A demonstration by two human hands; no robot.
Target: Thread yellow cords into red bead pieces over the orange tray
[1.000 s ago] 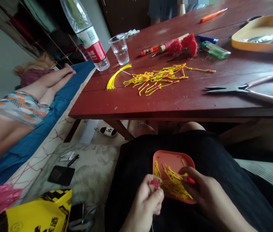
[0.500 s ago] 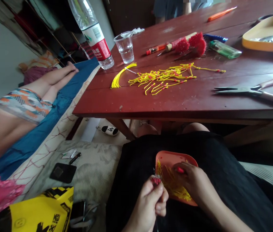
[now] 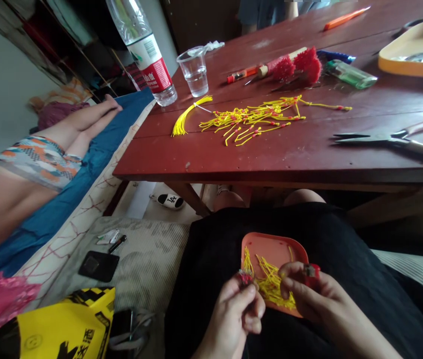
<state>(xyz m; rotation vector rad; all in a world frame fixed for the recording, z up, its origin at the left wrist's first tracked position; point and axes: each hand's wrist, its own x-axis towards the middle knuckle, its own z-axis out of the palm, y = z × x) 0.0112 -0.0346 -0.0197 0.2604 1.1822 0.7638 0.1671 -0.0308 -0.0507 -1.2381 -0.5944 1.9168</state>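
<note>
My left hand [image 3: 236, 304] is closed, pinching a small red piece [image 3: 246, 277] with greyish bits at its top; its exact kind is unclear. My right hand [image 3: 307, 291] curls above the tray's right side with a red lighter [image 3: 312, 274], metal end showing, tucked in it. Its thumb and forefinger come together at the tips; anything tiny between them is too small to make out. An orange tray [image 3: 271, 240] rests on my lap below both hands. Short yellow cords [image 3: 271, 274] lie loose inside it, partly covered by my fingers.
On the red table [image 3: 196, 162] are knotted yellow cords [image 3: 249, 117], long-nose pliers [image 3: 387, 137], a green lighter [image 3: 351, 74], red bristly bundles [image 3: 294, 66], a cup [image 3: 195, 75] and a bottle [image 3: 149, 65]. A person [image 3: 47, 159] lies on the left; another sits across.
My right hand has drawn back slightly to the right and turned, showing the red lighter and more yellow cords. My left hand stays nearly in place, still pinching the red piece.
</note>
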